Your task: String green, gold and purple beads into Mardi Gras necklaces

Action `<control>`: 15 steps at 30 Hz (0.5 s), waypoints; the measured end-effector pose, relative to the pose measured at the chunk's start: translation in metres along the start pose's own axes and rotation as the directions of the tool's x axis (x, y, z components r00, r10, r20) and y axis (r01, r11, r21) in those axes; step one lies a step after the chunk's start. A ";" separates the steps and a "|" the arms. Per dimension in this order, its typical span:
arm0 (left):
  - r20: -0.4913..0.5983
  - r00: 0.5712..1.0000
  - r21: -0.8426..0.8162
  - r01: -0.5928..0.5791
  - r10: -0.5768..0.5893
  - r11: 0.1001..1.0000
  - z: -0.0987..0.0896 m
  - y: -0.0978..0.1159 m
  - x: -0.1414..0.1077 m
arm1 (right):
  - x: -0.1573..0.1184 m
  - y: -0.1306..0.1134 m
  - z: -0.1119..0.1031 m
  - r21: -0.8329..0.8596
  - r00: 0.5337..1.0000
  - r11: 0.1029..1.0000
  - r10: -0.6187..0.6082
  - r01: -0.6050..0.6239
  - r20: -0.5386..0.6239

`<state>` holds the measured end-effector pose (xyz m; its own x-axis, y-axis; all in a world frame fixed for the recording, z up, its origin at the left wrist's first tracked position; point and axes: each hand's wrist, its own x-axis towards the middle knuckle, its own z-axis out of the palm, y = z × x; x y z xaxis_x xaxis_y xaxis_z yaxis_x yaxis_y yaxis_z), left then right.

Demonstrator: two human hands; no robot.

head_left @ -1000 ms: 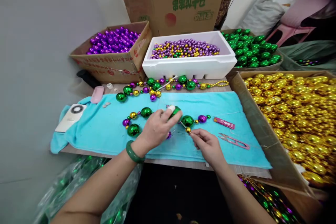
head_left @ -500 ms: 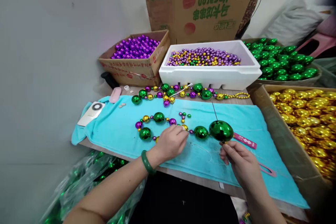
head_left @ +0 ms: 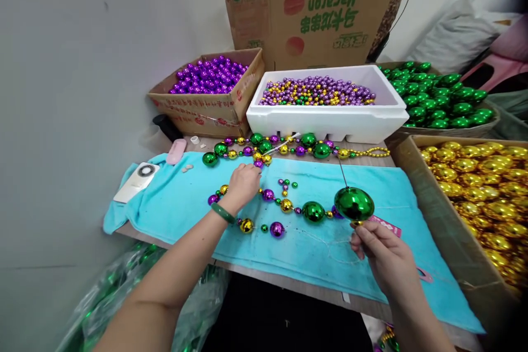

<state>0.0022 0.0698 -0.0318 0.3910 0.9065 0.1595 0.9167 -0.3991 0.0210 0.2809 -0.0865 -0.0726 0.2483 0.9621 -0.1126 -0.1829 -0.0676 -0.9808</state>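
My right hand (head_left: 377,242) pinches a small gold bead under a large green bead (head_left: 353,203), from which a thin needle sticks up. My left hand (head_left: 244,181), with a green bangle on the wrist, is closed over the towel near the bead cluster of the finished-looking strand (head_left: 321,149); what its fingers hold is hidden. Between the hands a strand of green, gold and purple beads (head_left: 313,212) curves over the blue towel (head_left: 181,198), with clear thread trailing from its lower purple bead (head_left: 277,229). Several small loose beads (head_left: 285,187) lie above it.
Behind the towel are a carton of purple beads (head_left: 193,113) and a white foam box of small beads (head_left: 325,121). Green beads (head_left: 437,102) and a carton of gold beads (head_left: 487,187) are at the right. A white device (head_left: 136,182) and pink case (head_left: 176,151) lie left.
My left hand has moved up and left, away from the middle of the strand, uncovering its lower beads. My right hand and the large green bead have shifted slightly right.
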 end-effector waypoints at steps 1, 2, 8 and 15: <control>0.012 1.000 -0.016 0.002 -0.002 1.000 0.002 0.001 0.002 | 0.000 0.000 0.001 0.003 1.000 1.000 0.008 -0.008 0.001; 0.031 1.000 -0.042 0.001 0.000 0.999 0.003 0.003 0.004 | 0.000 0.000 0.003 0.009 1.000 1.000 0.018 -0.018 0.004; 0.140 0.989 -0.206 -0.022 0.051 0.978 0.017 0.023 0.020 | -0.001 0.002 0.010 0.028 0.997 0.997 0.067 -0.068 0.024; 0.198 0.980 -0.288 0.023 0.036 0.957 0.038 0.043 0.036 | 0.000 0.003 0.009 0.017 0.998 0.998 0.066 -0.067 0.019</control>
<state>0.0583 0.0903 -0.0629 0.4320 0.9010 -0.0386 0.8629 -0.4006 0.3081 0.2718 -0.0844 -0.0745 0.2174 0.9604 -0.1745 -0.2155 -0.1272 -0.9682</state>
